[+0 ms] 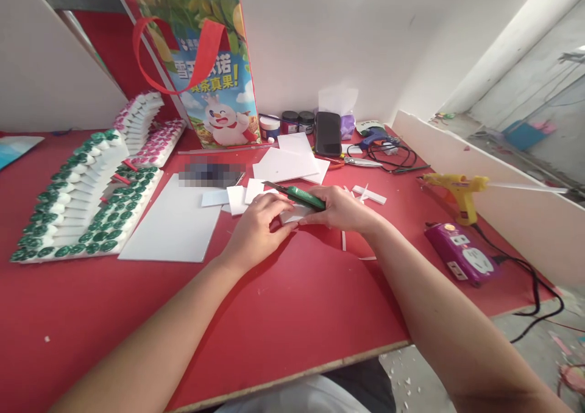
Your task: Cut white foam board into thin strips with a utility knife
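Near the middle of the red table (pixel 274 315), a small white piece (pixel 296 213) lies between my two hands. My left hand (pixel 261 223) is closed on the piece's left side, fingertips and thumb pinching it. A green utility knife (pixel 305 197) is held in my right hand (pixel 337 209), its blade pointing left above my left fingers. The right thumb also touches the right side of the white piece. Small white cut pieces (pixel 237 200) lie just beyond my left hand, and larger white sheets (pixel 286 164) are behind them.
Left stand a large white board (pixel 176 224) and green-and-pink decorated pieces (pixel 73 200). A printed bag (pixel 214 72), paint jars (pixel 289 122), a black phone (pixel 328 134) and scissors (pixel 363 162) line the back. Right are a yellow glue gun (pixel 459 187) and purple power socket (pixel 461 254).
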Motion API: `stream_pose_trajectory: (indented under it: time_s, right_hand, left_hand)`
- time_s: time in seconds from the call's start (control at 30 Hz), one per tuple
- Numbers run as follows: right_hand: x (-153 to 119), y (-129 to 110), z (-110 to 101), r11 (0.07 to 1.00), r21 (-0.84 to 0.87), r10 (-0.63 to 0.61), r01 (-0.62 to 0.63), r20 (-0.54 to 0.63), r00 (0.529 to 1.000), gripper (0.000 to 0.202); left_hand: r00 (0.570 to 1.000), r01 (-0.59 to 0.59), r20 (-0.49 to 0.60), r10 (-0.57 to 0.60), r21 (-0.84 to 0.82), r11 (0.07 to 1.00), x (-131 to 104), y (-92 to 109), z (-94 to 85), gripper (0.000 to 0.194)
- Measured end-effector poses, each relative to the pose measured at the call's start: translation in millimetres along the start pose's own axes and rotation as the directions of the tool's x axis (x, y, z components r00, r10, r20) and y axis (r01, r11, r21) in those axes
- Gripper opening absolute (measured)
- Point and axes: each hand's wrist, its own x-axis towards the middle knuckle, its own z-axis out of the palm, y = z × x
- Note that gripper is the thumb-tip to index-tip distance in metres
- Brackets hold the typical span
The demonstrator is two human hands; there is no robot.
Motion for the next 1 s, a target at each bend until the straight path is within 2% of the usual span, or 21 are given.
stream_pose_trajectory:
  time_s: [0.27, 0.43, 0.63, 0.73, 0.8, 0.87, 1.0]
  right_hand:
    - [-1.9, -5.5, 0.1, 0.998, -0.07, 0.007, -0.004, 0.046, 0.999, 0.037]
    - [0.4, -4.8, 1.2, 0.995, -0.099, -0.028, 0.033, 0.053, 0.998, 0.034]
    - [-4.8, -8.8, -3.2, 0.998, -0.039, -0.053, 0.055, 0.048, 0.997, 0.028]
    - [-7.1, -3.5, -9.4, 0.989, 0.131, 0.068, -0.062, -0.042, 0.997, 0.033]
    - [-7.2, 0.4, -13.2, 0.954, 0.246, 0.207, -0.17, -0.134, 0.969, 0.027]
    - [-7.1, 1.4, -15.5, 0.92, 0.287, 0.326, -0.268, -0.177, 0.929, 0.022]
    - [-8.5, -6.3, -15.6, 0.879, 0.21, 0.455, -0.429, -0.098, 0.885, 0.027]
  left_hand:
    - [0.999, 0.026, 0.025, -0.028, 0.068, 0.997, 1.0, 1.8, 2.0, 0.007]
    - [0.991, 0.13, 0.026, -0.13, 0.016, 0.991, 1.2, -0.1, 4.4, 0.015]
    - [0.991, 0.131, 0.006, -0.131, 0.014, 0.991, -0.1, -0.5, 4.9, 0.015]
    - [0.995, 0.102, 0.014, -0.102, 0.022, 0.995, -0.9, 1.0, 3.7, 0.012]
    - [0.996, 0.087, 0.032, -0.088, 0.035, 0.996, -1.2, 1.6, 2.8, 0.01]
    - [0.996, 0.074, 0.042, -0.076, 0.05, 0.996, -1.5, 1.6, 2.3, 0.009]
    - [0.998, 0.04, 0.038, -0.043, 0.055, 0.998, -2.2, 0.2, 2.6, 0.008]
